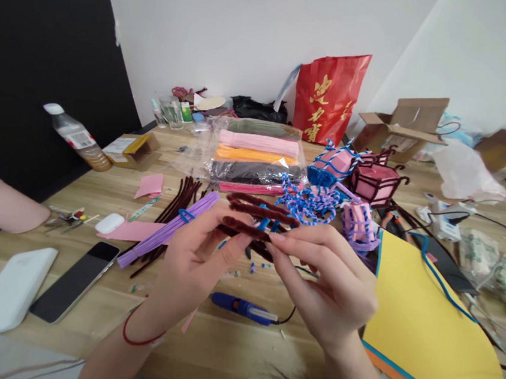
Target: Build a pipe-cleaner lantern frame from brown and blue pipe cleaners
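Between my two hands is a small frame of dark brown pipe cleaners point(249, 227), with short blue pieces joining its bars. My left hand point(204, 250) grips its left side, thumb and fingers closed on the brown bars. On the other side, my right hand point(327, 279) pinches the right end of the frame between thumb and fingertips. Some of the frame is hidden behind the fingers. Below it on the table lies a blue glue gun point(243, 308) with a dark cord. A bundle of purple pipe cleaners point(152, 242) lies left of my left hand, over loose brown pipe cleaners point(184, 191).
Pink lantern-like pieces point(373, 184) and blue-purple twisted strands point(308, 201) sit behind my right hand. Yellow sheets point(428, 328) lie at right. A phone point(76, 281), power bank point(9, 290) and bottle point(77, 138) stand or lie at left. Behind are packaged pipe cleaners point(257, 172) and a red bag point(330, 98).
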`<state>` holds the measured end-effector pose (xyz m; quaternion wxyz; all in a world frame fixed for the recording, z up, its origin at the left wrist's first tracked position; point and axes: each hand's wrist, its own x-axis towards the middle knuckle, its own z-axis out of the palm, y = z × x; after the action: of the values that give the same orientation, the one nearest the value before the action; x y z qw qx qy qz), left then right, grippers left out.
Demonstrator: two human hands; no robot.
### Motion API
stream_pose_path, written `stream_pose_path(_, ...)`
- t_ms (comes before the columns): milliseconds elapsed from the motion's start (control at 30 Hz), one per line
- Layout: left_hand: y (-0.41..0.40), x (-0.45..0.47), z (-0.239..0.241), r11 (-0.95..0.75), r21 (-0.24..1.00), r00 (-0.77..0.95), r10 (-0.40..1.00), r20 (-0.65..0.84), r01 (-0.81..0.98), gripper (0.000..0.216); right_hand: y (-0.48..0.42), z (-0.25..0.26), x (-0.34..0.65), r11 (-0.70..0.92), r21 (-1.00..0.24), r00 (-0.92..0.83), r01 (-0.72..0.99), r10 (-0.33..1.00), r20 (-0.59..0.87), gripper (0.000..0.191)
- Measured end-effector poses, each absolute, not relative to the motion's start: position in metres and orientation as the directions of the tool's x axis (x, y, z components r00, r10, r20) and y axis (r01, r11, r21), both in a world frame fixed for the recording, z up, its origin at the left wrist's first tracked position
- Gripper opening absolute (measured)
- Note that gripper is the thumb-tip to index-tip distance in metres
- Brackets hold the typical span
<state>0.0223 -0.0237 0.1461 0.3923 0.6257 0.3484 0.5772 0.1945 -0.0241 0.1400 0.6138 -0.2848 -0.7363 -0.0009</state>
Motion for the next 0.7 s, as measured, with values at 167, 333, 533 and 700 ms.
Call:
stream_pose_path(167, -0.0240, 0.0231, 0.1463, -0.467, 0.884, 0.082, 0.882, 0.465, 0.002, 0.008, -0.0243, 0.1394, 0.1947, 0.834, -0.334, -0.091, 0.440, 0.411, 0.907, 0.021)
stream_pose_path(333, -0.0237, 0.0221, 0.1438, -0.503, 0.863, 0.111, 0.856, 0.506, -0.048, 0.014, -0.0250, 0.1384, 0.1942, 0.833, -0.308, -0.093, 0.459, 0.390, 0.916, 0.021)
stream_pose_path(533, -0.0218, 0.0251, 0.1440, -0.493, 0.869, 0.053, 0.868, 0.494, -0.038, 0.012, -0.0252, 0.1367, 0.1920, 0.834, -0.300, -0.116, 0.463, 0.393, 0.912, 0.028)
stream_pose_path(700, -0.0160, 0.0162, 0.1409, -0.463, 0.886, 0.085, 0.881, 0.465, -0.042, 0.007, -0.0224, 0.1389, 0.1981, 0.817, -0.362, -0.069, 0.448, 0.436, 0.898, 0.029)
